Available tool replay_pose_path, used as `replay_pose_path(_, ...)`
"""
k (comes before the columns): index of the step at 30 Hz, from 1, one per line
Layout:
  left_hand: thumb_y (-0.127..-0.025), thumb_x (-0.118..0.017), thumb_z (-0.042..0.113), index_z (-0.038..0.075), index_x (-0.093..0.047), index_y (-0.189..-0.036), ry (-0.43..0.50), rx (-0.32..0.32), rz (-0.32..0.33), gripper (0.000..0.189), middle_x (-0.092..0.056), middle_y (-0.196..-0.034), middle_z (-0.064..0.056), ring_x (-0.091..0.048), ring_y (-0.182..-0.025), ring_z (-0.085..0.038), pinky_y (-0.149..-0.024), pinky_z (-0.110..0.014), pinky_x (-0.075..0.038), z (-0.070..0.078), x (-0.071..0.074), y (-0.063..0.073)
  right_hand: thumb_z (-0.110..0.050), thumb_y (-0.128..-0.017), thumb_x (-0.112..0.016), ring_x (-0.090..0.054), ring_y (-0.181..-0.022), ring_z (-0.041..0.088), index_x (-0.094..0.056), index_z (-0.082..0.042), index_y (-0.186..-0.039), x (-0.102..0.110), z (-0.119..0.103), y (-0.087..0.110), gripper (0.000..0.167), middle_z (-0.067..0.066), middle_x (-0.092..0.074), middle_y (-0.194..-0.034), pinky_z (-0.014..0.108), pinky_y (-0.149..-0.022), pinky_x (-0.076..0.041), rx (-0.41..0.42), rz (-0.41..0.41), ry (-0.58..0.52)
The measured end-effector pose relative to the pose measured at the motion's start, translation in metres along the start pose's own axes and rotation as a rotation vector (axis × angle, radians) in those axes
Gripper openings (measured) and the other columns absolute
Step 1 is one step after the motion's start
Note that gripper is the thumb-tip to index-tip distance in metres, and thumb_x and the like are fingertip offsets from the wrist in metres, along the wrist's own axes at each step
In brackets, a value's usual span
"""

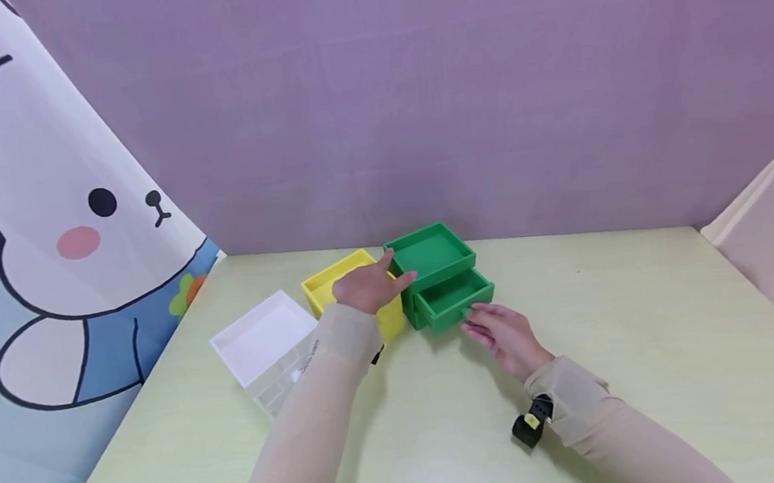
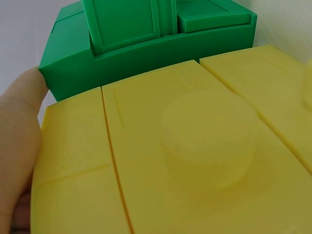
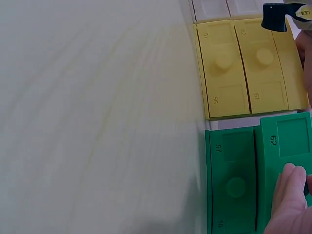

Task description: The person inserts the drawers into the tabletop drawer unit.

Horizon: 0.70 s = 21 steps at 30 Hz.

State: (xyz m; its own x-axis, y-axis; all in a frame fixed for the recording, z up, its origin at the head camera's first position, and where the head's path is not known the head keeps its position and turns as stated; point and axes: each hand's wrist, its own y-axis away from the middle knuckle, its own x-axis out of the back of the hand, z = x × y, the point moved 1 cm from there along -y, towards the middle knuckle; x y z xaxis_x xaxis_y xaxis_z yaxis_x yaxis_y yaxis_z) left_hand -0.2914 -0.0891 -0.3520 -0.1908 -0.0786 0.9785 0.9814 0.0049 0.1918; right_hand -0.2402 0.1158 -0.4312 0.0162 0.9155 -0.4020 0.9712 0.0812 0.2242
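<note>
A small green drawer box (image 1: 428,251) stands toward the back of the table, its upper drawer (image 1: 459,308) pulled out and the visible inside bare. My right hand (image 1: 506,336) pinches the round knob (image 1: 466,313) on that drawer's front; in the right wrist view the fingers (image 3: 291,187) partly cover it. Reaching across the yellow drawer box (image 1: 391,320), my left hand (image 1: 367,285) extends a finger and thumb to the green box's near left edge. In the left wrist view, a digit (image 2: 22,112) touches the green box's corner.
A white drawer box (image 1: 263,339) stands left of the yellow one, partly hidden by the left forearm. Behind the pale table (image 1: 648,341) hangs a purple cloth (image 1: 486,107). At the left is a cloth with a cartoon animal (image 1: 53,188).
</note>
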Motion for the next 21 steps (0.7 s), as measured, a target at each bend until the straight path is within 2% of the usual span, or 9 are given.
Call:
replay_pose_path(9,-0.087,-0.03,0.077,0.04,-0.014,-0.153,0.005,-0.006,-0.014,0.077,-0.036,-0.051,0.001,-0.022,-0.042,-0.013,-0.046,-0.027,-0.021,0.0,-0.003,0.0,0.007,-0.092,-0.054,-0.066,-0.076,0.011,-0.046,0.013,-0.122,-0.004,0.003,-0.013,0.032,0.004,-0.066,-0.084,0.022,-0.077,-0.052,0.024,0.03,0.12)
replay_pose_path(16,-0.087,-0.029,0.077,0.04,-0.014,-0.153,0.0,-0.011,-0.006,0.077,-0.037,-0.051,0.001,-0.023,-0.042,-0.013,-0.046,-0.027,-0.021,0.002,-0.003,0.001,0.005,-0.091,-0.056,-0.066,-0.076,0.012,-0.048,0.016,-0.124,-0.008,-0.002,-0.02,0.035,0.009,-0.066,-0.087,0.024,-0.076,-0.053,0.045,0.029,0.225)
replay_pose_path(21,-0.088,-0.029,0.076,0.039,-0.015,-0.153,0.007,-0.006,0.014,0.076,-0.039,-0.052,0.0,-0.024,-0.042,-0.013,-0.046,-0.027,-0.022,0.001,-0.001,0.0,0.004,-0.092,-0.057,-0.066,-0.074,0.011,-0.049,0.017,-0.124,-0.015,-0.006,-0.028,0.036,0.009,-0.066,-0.086,0.023,-0.075,-0.053,0.058,0.021,0.255)
